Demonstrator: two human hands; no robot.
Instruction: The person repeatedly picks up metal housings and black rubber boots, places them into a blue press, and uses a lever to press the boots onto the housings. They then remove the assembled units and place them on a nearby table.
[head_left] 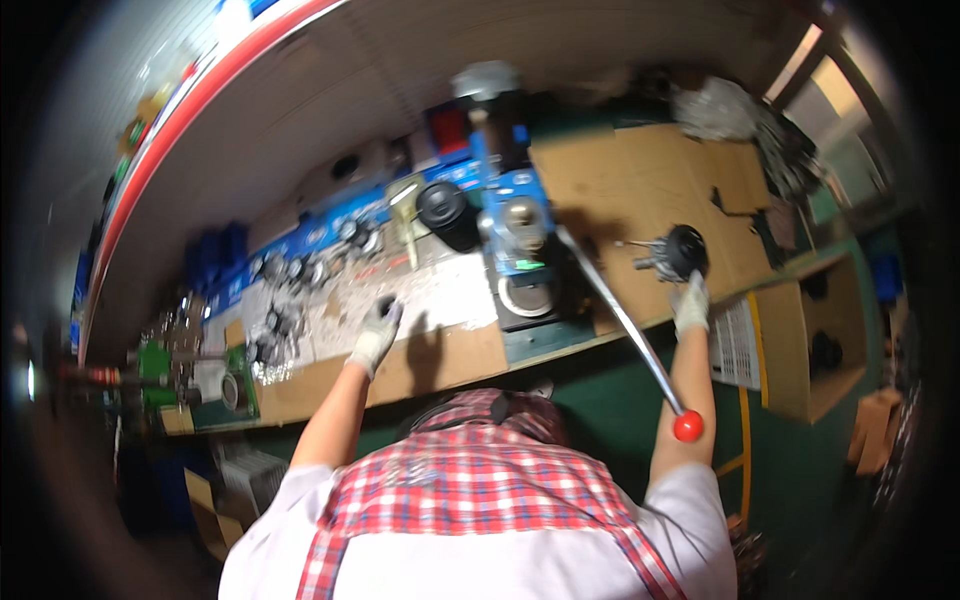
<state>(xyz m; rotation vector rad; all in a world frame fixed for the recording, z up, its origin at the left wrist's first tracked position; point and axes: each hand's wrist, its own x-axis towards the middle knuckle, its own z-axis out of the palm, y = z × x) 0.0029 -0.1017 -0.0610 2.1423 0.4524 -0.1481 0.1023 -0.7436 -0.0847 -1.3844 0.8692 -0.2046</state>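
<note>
right hand [691, 303] gloved, at counter [440, 365] front edge right of the press, fingers just touching black round part with pins [678, 252] lying beyond it. left hand [376, 332] closed on small dark piece [385, 303], well apart. press lever [625, 325] slants between them.

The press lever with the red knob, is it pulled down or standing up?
Pulled down: the lever slants from the press toward the person, its red knob hanging below the bench edge. Neither hand touches it.

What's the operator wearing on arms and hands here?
Both hands wear light grey-white knit work gloves: left hand, right hand. Forearms are bare below short white sleeves. A red-and-white checked apron with straps covers the torso. No markings are legible.
</note>
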